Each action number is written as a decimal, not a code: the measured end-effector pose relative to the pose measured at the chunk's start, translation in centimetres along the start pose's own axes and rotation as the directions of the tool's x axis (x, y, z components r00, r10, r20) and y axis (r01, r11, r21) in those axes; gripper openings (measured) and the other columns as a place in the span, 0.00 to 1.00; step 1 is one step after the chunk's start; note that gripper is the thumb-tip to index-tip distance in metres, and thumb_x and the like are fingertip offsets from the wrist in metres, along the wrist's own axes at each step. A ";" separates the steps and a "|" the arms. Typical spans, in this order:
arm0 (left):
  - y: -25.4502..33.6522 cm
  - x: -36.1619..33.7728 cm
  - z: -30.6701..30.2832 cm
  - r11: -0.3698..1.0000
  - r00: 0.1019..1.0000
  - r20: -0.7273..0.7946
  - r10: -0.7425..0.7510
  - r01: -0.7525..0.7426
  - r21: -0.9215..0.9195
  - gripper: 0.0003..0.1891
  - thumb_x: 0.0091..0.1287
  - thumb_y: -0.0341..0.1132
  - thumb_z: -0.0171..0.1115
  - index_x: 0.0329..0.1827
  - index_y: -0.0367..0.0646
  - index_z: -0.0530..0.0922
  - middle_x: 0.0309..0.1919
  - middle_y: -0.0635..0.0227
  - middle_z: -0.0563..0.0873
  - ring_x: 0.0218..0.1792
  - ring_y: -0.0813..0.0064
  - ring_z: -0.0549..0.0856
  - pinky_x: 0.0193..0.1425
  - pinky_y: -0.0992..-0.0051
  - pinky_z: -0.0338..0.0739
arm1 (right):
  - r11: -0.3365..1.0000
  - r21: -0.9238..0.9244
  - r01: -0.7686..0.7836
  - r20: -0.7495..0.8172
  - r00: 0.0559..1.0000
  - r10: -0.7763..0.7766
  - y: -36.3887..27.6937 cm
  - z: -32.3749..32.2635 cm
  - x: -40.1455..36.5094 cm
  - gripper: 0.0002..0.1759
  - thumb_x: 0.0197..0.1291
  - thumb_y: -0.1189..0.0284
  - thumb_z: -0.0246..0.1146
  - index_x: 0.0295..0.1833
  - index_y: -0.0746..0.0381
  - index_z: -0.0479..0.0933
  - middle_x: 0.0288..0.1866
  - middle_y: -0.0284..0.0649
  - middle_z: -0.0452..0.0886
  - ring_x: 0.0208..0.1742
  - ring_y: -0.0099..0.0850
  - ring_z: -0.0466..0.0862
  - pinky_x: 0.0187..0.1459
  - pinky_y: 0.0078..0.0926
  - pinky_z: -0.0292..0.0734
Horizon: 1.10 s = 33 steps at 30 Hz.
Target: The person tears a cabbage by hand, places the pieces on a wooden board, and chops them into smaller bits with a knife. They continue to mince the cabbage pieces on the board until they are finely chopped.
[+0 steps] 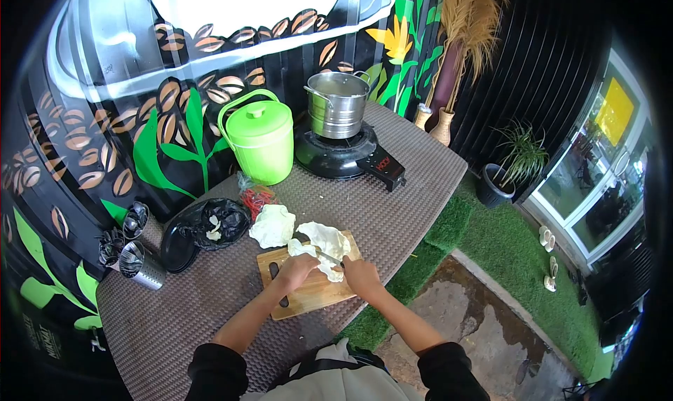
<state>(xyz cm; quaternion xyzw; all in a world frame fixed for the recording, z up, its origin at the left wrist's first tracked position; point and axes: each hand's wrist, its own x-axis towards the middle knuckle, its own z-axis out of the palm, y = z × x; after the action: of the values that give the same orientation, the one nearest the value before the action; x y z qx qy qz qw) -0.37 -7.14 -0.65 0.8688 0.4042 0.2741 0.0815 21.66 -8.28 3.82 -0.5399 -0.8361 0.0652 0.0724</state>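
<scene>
A wooden cutting board [315, 299] lies near the front edge of the table, with pale cabbage leaves [327, 237] spread over its far half. My right hand [361, 276] is closed around the handle of a knife [329, 258], whose blade points left across the cabbage. On the board's left side, my left hand [297, 272] grips the near edge of the cabbage; its fingertips are partly hidden. Just beyond the board sits another pale cabbage chunk [272, 226], beside a plastic bag of red chillies [258, 199].
A black plastic bag [223, 222] with scraps lies left of the board, near metal cutlery holders [141, 266]. Behind stand a lidded green bucket [261, 140] and a steel pot [338, 106] on a black portable stove [336, 154]. The table's edge [420, 241] curves along the right.
</scene>
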 end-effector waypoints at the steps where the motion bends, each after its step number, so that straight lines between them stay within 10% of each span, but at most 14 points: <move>1: 0.1 0.1 -0.1 0.999 0.999 0.040 -0.031 0.029 0.044 0.09 0.59 0.29 0.59 0.42 0.42 0.80 0.36 0.62 0.84 0.40 0.63 0.83 0.43 0.66 0.78 | 1.000 0.012 0.000 0.030 1.000 0.000 -0.3 -0.2 0.1 0.07 0.61 0.69 0.55 0.40 0.62 0.69 0.26 0.48 0.81 0.30 0.46 0.84 0.31 0.42 0.78; 29: -1.0 -3.1 -0.3 0.999 0.999 0.052 0.004 -0.006 0.041 0.11 0.58 0.31 0.62 0.44 0.44 0.81 0.40 0.68 0.83 0.44 0.68 0.82 0.47 0.70 0.78 | 0.971 0.199 -0.134 0.227 0.970 0.088 1.8 2.8 -4.5 0.14 0.63 0.64 0.52 0.47 0.64 0.66 0.30 0.57 0.80 0.37 0.55 0.82 0.37 0.52 0.75; 33: -0.5 -2.5 -1.6 0.998 0.989 0.139 0.056 -0.056 -0.003 0.11 0.58 0.32 0.62 0.44 0.44 0.80 0.40 0.67 0.83 0.46 0.67 0.81 0.50 0.69 0.77 | 0.886 0.433 -0.167 0.046 0.985 0.164 3.7 -0.7 -2.5 0.18 0.57 0.61 0.60 0.43 0.65 0.73 0.33 0.54 0.80 0.38 0.53 0.81 0.40 0.48 0.73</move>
<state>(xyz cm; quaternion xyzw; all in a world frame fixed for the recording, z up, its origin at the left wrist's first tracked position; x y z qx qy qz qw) -2.85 -8.83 -0.47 0.8968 0.3732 0.2149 0.1014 26.10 -9.07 3.74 -0.5790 -0.7516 0.2584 0.1820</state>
